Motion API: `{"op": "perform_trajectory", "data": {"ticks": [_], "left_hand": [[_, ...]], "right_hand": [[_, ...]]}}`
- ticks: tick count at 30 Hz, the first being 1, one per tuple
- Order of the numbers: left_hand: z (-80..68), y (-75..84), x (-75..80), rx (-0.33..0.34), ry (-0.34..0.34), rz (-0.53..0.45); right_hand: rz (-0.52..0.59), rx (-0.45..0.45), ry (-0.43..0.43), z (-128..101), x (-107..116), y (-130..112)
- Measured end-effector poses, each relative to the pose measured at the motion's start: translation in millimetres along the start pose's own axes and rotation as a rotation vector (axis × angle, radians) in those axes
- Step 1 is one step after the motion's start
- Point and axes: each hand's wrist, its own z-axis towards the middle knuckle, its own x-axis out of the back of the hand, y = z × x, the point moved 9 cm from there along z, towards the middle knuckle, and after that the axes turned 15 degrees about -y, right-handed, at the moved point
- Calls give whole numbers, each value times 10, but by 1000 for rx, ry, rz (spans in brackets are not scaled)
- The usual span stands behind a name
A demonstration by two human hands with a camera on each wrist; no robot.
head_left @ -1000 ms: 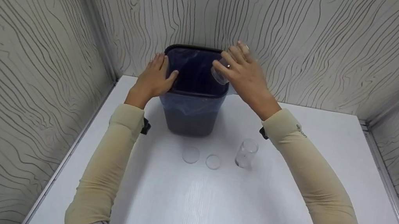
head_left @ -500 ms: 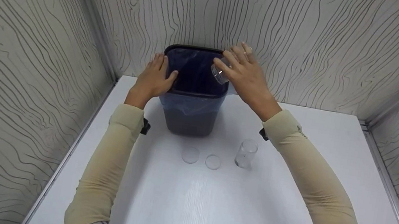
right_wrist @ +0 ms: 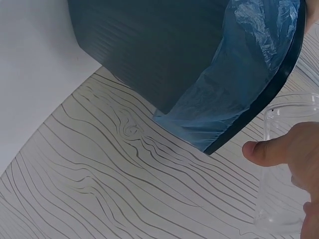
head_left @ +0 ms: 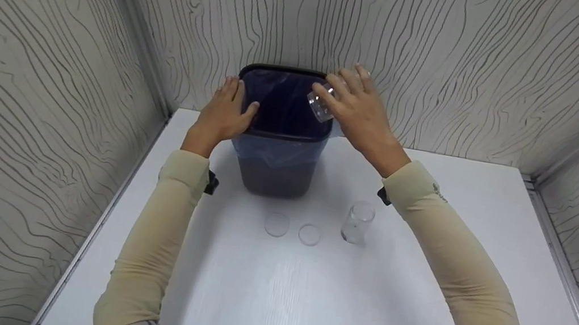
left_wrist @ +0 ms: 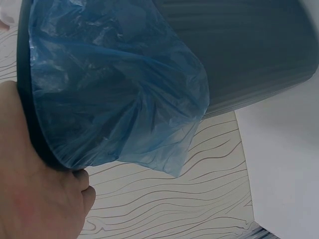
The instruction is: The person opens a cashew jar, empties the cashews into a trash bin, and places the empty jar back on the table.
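Note:
A grey trash bin [head_left: 273, 174] with a dark rim and a blue plastic liner [left_wrist: 119, 94] stands against the back wall. My left hand [head_left: 222, 115] grips its left rim, thumb at the inner side and fingers outside. At the right rim, my right hand [head_left: 362, 115] holds a clear jar [head_left: 319, 107] tilted, its near end over the bin's opening. In the right wrist view the thumb presses along the side of the jar [right_wrist: 279, 199], which looks see-through; whether anything is inside I cannot tell.
A second clear jar [head_left: 358, 223] stands upright on the white table [head_left: 273, 309], right of the bin. Two clear round discs [head_left: 276, 224], like lids, lie in front of the bin. Patterned walls [head_left: 426, 51] close in the back and both sides.
The jar in my right hand has shifted slightly and catches the light differently, and the fingers have moved a little. My left hand and the bin stay put.

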Motion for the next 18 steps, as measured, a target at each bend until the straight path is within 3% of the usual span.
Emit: {"op": "perform_trajectory", "data": {"ticks": [18], "left_hand": [[1, 2, 6, -8, -3, 3]], "right_hand": [[86, -25, 16, -89, -31, 39]]}}
